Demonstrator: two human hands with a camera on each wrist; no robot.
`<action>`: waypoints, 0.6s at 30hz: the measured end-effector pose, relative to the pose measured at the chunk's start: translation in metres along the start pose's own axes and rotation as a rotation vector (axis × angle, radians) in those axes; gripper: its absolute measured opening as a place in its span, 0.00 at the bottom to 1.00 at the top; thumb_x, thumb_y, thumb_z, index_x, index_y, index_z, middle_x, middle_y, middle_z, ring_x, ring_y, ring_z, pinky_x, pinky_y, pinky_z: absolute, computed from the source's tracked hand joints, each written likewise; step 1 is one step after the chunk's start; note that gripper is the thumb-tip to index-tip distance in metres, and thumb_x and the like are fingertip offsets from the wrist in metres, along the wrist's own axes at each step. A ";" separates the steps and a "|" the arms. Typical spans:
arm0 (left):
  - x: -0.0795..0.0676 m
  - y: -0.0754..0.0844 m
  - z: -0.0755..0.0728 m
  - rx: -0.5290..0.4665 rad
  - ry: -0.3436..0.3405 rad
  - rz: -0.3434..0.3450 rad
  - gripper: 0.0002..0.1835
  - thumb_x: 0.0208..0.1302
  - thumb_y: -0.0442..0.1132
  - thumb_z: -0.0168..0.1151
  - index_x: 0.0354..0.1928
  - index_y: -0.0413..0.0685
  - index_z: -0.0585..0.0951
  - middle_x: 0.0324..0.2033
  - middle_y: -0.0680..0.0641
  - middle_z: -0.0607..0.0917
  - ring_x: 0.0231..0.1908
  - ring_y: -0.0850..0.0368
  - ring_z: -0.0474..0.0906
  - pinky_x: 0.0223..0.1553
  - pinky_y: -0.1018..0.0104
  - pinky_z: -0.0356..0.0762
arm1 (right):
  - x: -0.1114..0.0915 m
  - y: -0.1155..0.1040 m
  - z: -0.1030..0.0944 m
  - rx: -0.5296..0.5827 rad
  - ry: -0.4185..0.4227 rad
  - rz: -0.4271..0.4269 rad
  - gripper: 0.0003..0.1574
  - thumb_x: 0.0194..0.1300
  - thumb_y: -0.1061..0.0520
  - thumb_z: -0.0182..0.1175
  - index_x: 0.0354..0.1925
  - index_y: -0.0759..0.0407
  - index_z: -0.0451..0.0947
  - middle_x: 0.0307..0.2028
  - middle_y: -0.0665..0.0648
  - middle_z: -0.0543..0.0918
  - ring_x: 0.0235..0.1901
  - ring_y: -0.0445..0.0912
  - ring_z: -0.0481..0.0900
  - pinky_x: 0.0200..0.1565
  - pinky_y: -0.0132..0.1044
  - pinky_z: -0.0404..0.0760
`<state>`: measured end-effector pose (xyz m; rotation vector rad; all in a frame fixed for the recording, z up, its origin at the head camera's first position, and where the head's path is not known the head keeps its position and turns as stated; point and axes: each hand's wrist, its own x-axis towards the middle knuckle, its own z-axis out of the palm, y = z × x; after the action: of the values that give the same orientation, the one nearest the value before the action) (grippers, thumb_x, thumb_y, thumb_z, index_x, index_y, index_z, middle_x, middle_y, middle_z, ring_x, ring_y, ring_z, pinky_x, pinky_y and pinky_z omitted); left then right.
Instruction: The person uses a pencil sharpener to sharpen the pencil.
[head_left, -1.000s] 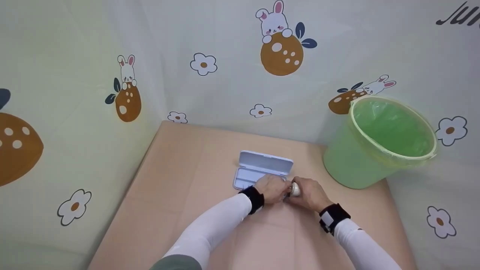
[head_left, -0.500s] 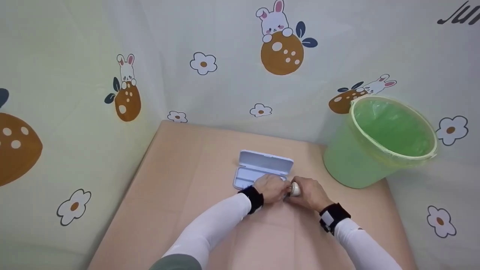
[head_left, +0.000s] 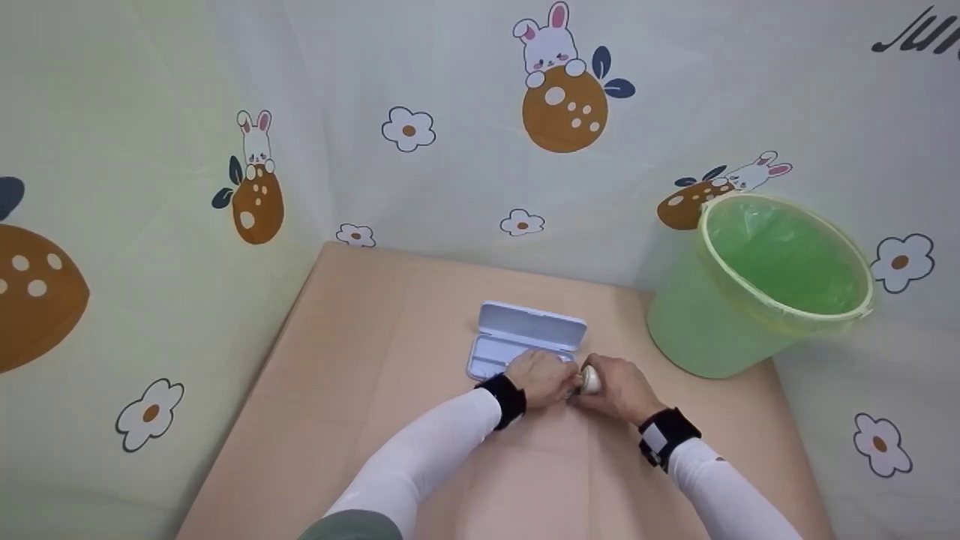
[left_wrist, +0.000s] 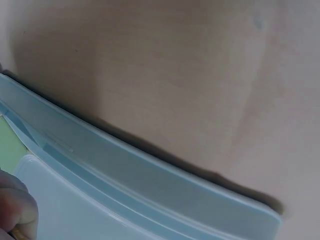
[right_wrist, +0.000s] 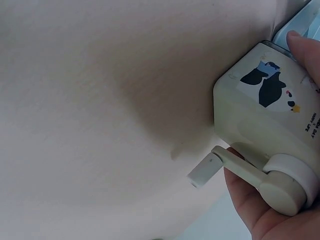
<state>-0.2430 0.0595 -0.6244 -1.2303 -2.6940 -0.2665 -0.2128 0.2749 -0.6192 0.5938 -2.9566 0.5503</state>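
Observation:
My right hand [head_left: 619, 388] grips a crank-handled pencil sharpener [right_wrist: 250, 112], thumb along one side and fingers under it. The sharpener is pale cream with a dark cartoon print, and its folding crank [right_wrist: 240, 167] sticks out toward the near side. My left hand [head_left: 541, 377] is right up against the sharpener's far end, its fingers curled round a thin yellow-brown pencil [left_wrist: 19, 234], mostly hidden. A light blue pencil case [head_left: 531, 324] lies with its lid raised behind the left hand, which covers part of the tray. In the left wrist view the case [left_wrist: 135, 165] crosses the lower left.
A green bin [head_left: 697, 322] with a liner bag stands at the table's right back corner. The peach-coloured table [head_left: 360, 352] meets cloth walls [head_left: 450, 172] printed with rabbits and flowers at its left and back.

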 end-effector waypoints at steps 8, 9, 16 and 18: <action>-0.001 0.000 0.001 0.012 0.000 -0.007 0.20 0.87 0.57 0.56 0.37 0.58 0.86 0.25 0.56 0.89 0.30 0.57 0.91 0.34 0.60 0.87 | 0.001 -0.001 -0.001 0.004 -0.023 0.032 0.29 0.50 0.45 0.90 0.41 0.51 0.83 0.33 0.49 0.89 0.34 0.45 0.85 0.37 0.43 0.84; -0.001 0.000 0.001 0.011 0.001 -0.009 0.21 0.87 0.57 0.55 0.36 0.58 0.86 0.24 0.56 0.89 0.30 0.58 0.91 0.33 0.60 0.87 | 0.001 -0.002 -0.001 0.003 -0.025 0.033 0.29 0.50 0.45 0.90 0.41 0.51 0.83 0.34 0.50 0.89 0.34 0.45 0.85 0.38 0.43 0.84; -0.002 -0.002 0.003 0.005 0.033 -0.018 0.22 0.87 0.59 0.55 0.34 0.59 0.86 0.22 0.57 0.87 0.27 0.59 0.88 0.30 0.60 0.85 | 0.000 -0.002 -0.002 0.002 -0.016 0.025 0.29 0.49 0.46 0.90 0.41 0.52 0.82 0.33 0.49 0.88 0.34 0.45 0.84 0.37 0.44 0.84; -0.003 -0.002 0.004 0.013 0.046 -0.034 0.24 0.85 0.61 0.57 0.31 0.59 0.85 0.21 0.57 0.86 0.25 0.59 0.88 0.28 0.60 0.85 | 0.000 -0.002 -0.001 0.008 -0.013 0.023 0.29 0.49 0.46 0.90 0.40 0.51 0.81 0.33 0.48 0.88 0.33 0.44 0.84 0.37 0.42 0.83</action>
<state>-0.2427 0.0568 -0.6295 -1.1620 -2.6753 -0.2778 -0.2123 0.2739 -0.6173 0.5665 -2.9786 0.5623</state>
